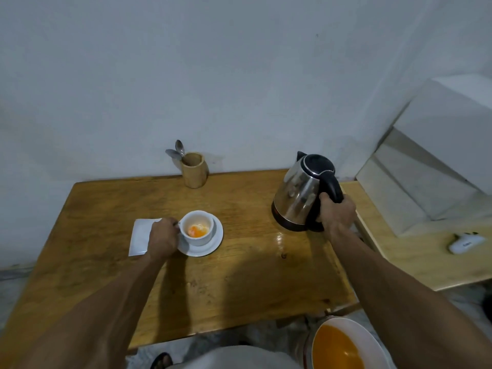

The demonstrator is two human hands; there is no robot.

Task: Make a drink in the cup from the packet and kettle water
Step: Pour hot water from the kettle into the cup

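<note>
Nearest, below the right forearm and off the counter's [239,288] front edge, sits a white bowl [346,344] of orange liquid, partly cut off by the frame. The wooden top between the two arms lies bare. The left hand [162,239] is curled shut at the handle side of the white cup [198,227], which stands on a white saucer [213,243]; orange and pale powder lies in the bottom of the cup. Under that hand and out to its left lies the white packet [139,237], flat on the wood, partly hidden by the knuckles. The right hand [336,211] is wrapped tight around the black handle of the steel kettle [300,193], which leans a little with its spout pointing away toward the wall; its base looks to be on the wood just beyond the hand, well apart from the cup. Right of that hand, on a paler side shelf [415,262], rests a small white device [464,243]. Farthest back, beyond the cup against the wall [239,75], a wooden holder [194,170] keeps two spoons [177,151].
</note>
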